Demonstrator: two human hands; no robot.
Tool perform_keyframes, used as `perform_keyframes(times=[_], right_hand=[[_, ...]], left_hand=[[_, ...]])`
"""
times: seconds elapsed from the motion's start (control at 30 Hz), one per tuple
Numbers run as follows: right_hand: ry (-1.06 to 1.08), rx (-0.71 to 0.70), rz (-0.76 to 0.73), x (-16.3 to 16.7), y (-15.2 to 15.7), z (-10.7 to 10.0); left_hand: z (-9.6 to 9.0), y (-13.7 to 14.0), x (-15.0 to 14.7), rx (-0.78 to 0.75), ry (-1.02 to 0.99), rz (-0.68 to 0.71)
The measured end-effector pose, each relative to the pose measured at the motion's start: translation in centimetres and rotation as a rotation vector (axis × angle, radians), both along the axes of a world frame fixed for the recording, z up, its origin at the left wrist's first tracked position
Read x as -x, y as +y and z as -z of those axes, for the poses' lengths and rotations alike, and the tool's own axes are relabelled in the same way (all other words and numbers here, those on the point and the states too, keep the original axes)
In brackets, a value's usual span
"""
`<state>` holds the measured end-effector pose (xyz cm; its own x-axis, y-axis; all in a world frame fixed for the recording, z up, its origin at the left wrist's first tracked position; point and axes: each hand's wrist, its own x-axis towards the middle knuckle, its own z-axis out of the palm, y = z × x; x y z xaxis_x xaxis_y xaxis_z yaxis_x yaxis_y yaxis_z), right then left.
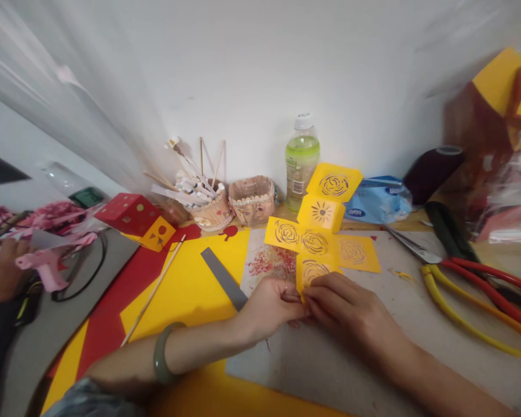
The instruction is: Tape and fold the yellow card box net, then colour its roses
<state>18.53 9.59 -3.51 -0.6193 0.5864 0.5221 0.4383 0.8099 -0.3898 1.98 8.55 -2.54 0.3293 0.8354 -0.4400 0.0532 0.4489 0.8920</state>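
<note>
A yellow paper cut-out [315, 241], shaped like an unfolded box with cut swirl patterns on its panels, stands partly bent up over the grey work board [399, 307]. My left hand [273, 301] pinches its near lower edge, fingers closed. Beside it, my right hand [351, 301] grips the same lowest panel, its fingertips meeting the left hand's. The far panels tilt upward, and one shows a sun-like cut. Left of my left hand lies a grey metal ruler [223, 277] on yellow card [191, 289].
Yellow-handled scissors [438, 289] and red-handled ones lie at right. Along the wall stand a green-liquid bottle [303, 165], a pot of pens [212, 211], a small basket [252, 200] and blue tissues [380, 202]. At left are a red-and-yellow paper box [132, 217], a pink glue gun [47, 266] and another person's hand [2, 269].
</note>
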Motion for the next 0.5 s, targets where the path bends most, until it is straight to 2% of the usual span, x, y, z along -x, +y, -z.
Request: perform_keyframes(times=[0.27,0.5], right_hand=[[0.025,0.098,-0.001,-0.22,0.26,0.37],[0.023,0.113,-0.013,-0.24,0.21,0.25]], left_hand=[[-0.1,0.0,0.1,0.025,0.012,0.011],[-0.26,0.06,-0.03,0.043,0.021,0.016]])
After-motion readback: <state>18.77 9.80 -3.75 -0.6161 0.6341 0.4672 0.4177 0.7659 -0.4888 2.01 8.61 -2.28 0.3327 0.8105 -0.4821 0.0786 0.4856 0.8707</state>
